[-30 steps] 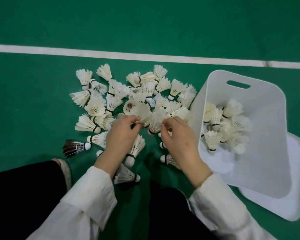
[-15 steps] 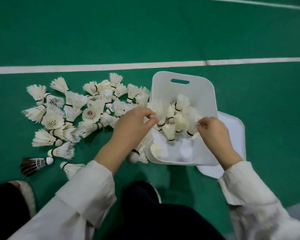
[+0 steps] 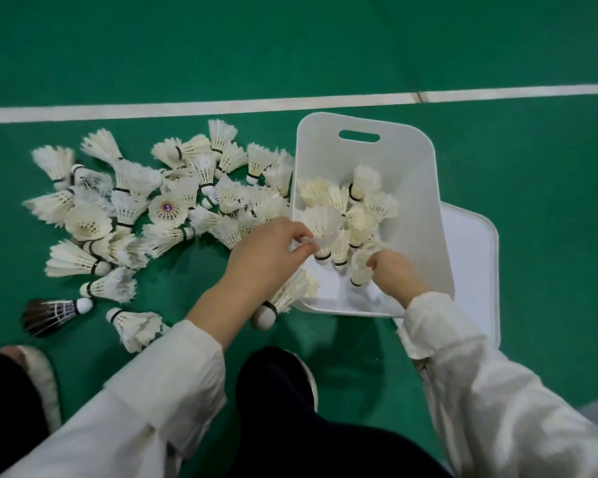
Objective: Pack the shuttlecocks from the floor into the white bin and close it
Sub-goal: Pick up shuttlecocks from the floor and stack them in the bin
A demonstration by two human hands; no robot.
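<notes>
Head view is showing me the white bin (image 3: pixel 411 188) tipped toward the camera on the green floor (image 3: pixel 325 46), with its handle slot on the far wall and its mouth lying open. A flat white lid (image 3: pixel 473 270) is sticking out past the bin's right side.

Inside the bin, a cluster of white shuttlecocks (image 3: pixel 359 215) is lying bunched around the middle. The left hand (image 3: pixel 266 257) is reaching over the left rim, and its fingers (image 3: pixel 290 232) are pinching one shuttlecock (image 3: pixel 321 241) by the feathers at the edge of that cluster. The right hand (image 3: pixel 397 274) is working inside the bin near the front wall, fingers curled and pinching a second shuttlecock (image 3: pixel 359 270) by its skirt.

To the left of the bin, the loose pile (image 3: pixel 135 208) is lying spread across the floor, and its nearest pieces are touching the bin's left wall. Another white shuttlecock (image 3: pixel 283 298) is lying under the left wrist, against the bin's front corner. A dark-feathered shuttlecock (image 3: pixel 49 312) is lying at the near left edge of the pile. A white court line (image 3: pixel 221 106) is running across the floor beyond it all.
</notes>
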